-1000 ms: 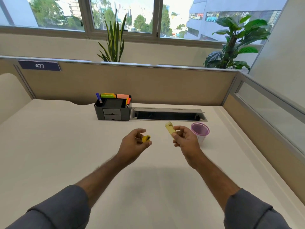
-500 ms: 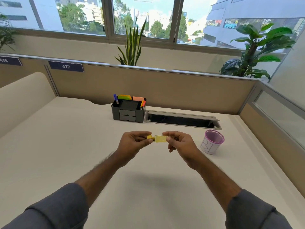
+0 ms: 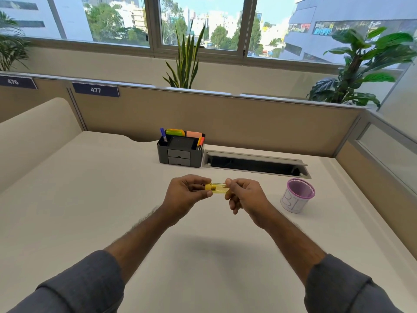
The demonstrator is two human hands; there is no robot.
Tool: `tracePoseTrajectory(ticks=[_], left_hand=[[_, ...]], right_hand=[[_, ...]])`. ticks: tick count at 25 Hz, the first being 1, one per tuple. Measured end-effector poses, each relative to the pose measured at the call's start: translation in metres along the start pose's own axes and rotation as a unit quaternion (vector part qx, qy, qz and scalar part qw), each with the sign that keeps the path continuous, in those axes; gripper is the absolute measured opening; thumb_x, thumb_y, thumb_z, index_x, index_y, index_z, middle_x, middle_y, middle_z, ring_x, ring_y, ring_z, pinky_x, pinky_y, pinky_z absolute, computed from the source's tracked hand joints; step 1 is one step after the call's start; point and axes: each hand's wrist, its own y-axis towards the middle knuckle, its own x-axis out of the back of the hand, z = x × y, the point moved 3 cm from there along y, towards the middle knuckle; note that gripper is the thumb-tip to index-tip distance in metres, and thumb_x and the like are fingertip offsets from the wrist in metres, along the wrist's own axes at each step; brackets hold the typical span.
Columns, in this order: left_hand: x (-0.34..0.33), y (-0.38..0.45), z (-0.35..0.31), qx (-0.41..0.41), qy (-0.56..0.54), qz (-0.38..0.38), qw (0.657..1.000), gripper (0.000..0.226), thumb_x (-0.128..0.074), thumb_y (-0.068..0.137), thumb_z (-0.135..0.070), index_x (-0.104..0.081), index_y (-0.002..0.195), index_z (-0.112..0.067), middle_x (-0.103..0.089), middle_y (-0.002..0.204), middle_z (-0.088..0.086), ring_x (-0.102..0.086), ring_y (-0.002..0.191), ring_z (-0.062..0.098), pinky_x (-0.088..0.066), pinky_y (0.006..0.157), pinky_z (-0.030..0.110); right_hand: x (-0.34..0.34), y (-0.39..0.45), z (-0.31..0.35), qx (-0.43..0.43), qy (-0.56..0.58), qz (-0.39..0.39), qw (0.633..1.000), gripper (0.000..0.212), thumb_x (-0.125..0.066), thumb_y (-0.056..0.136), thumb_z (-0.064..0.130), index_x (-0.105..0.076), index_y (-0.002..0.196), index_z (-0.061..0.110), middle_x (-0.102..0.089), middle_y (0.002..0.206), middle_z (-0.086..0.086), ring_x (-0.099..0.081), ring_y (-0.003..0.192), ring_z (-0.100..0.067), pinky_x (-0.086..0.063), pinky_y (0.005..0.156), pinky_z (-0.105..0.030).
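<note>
At the centre of the frame both hands meet over the white desk point(image 3: 90, 199), holding a yellow highlighter point(image 3: 217, 189) between them in the air above the tabletop. The highlighter lies roughly level, running left to right. The left hand point(image 3: 185, 197) pinches its opaque yellow end between thumb and curled fingers. The right hand point(image 3: 246, 199) pinches the translucent end with thumb and forefinger, its other fingers curled beneath. A small dark spot shows near the middle of the highlighter; whether its two parts are pushed fully together cannot be told. Grey sleeves point(image 3: 85, 288) cover both forearms at the bottom of the frame.

Right of the hands, well apart from them, a purple mesh pen cup point(image 3: 297, 196) stands upright on the desk, a white paper with blue writing wrapped round its side. Above the hands, at the far edge of the desk, sits a dark grey desk organiser point(image 3: 180, 152) with two small drawers, holding pens and coloured sticky notes. Just beside it to the right lies an open cable tray point(image 3: 255, 164). A beige partition point(image 3: 248, 123) stands behind them and carries a blue label point(image 3: 95, 89) reading 477 at the upper left. Beyond it rise a snake plant point(image 3: 187, 59) at top centre and a broad-leafed plant point(image 3: 365, 68) at the upper right, before the windows point(image 3: 203, 21).
</note>
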Motion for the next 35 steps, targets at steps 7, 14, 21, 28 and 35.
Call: tracePoseTrajectory(ticks=[7, 14, 21, 28, 35], left_hand=[[0.0, 0.011, 0.003, 0.007, 0.011, 0.0, 1.0, 0.029, -0.081, 0.072, -0.001, -0.077, 0.095, -0.018, -0.078, 0.09, -0.002, -0.076, 0.085, 0.018, -0.061, 0.073, 0.023], [0.002, 0.018, 0.006, 0.013, 0.031, 0.002, 0.999, 0.029, -0.082, 0.07, 0.0, -0.077, 0.094, -0.016, -0.077, 0.093, 0.008, -0.075, 0.086, 0.022, -0.062, 0.079, 0.031], [0.009, 0.034, 0.004, -0.004, 0.072, -0.001, 0.997, 0.031, -0.081, 0.071, 0.001, -0.075, 0.1, -0.007, -0.076, 0.094, 0.01, -0.075, 0.087, 0.022, -0.062, 0.08, 0.033], [0.036, 0.082, -0.008, -0.075, 0.163, -0.028, 0.983, 0.031, -0.082, 0.072, -0.003, -0.074, 0.1, -0.012, -0.071, 0.093, -0.008, -0.072, 0.087, 0.005, -0.059, 0.077, 0.018], [0.082, 0.161, -0.001, -0.027, 0.249, -0.021, 0.968, 0.044, -0.081, 0.072, 0.002, -0.07, 0.113, -0.006, -0.072, 0.101, 0.004, -0.072, 0.088, 0.011, -0.06, 0.083, 0.025]], right_hand=[[0.0, 0.011, 0.002, -0.02, 0.008, -0.002, 1.0, 0.033, -0.057, 0.094, 0.034, -0.07, 0.091, 0.005, -0.064, 0.062, -0.007, -0.052, 0.043, -0.015, -0.046, 0.041, -0.024], [-0.004, 0.019, -0.002, -0.018, 0.01, -0.003, 1.0, 0.032, -0.057, 0.095, 0.033, -0.069, 0.091, 0.004, -0.063, 0.059, -0.005, -0.051, 0.042, -0.013, -0.044, 0.039, -0.023], [-0.006, 0.036, -0.001, -0.014, 0.01, 0.021, 1.0, 0.03, -0.057, 0.094, 0.035, -0.07, 0.088, 0.009, -0.065, 0.061, -0.006, -0.052, 0.045, -0.014, -0.045, 0.041, -0.024], [-0.019, 0.083, 0.017, 0.046, -0.06, 0.038, 0.996, 0.023, -0.057, 0.096, 0.021, -0.069, 0.114, 0.014, -0.065, 0.096, -0.015, -0.055, 0.077, -0.017, -0.05, 0.059, -0.022], [-0.047, 0.173, 0.04, 0.061, -0.133, 0.04, 0.988, 0.026, -0.064, 0.091, 0.011, -0.067, 0.116, 0.009, -0.066, 0.103, -0.011, -0.059, 0.085, -0.014, -0.049, 0.069, -0.022]])
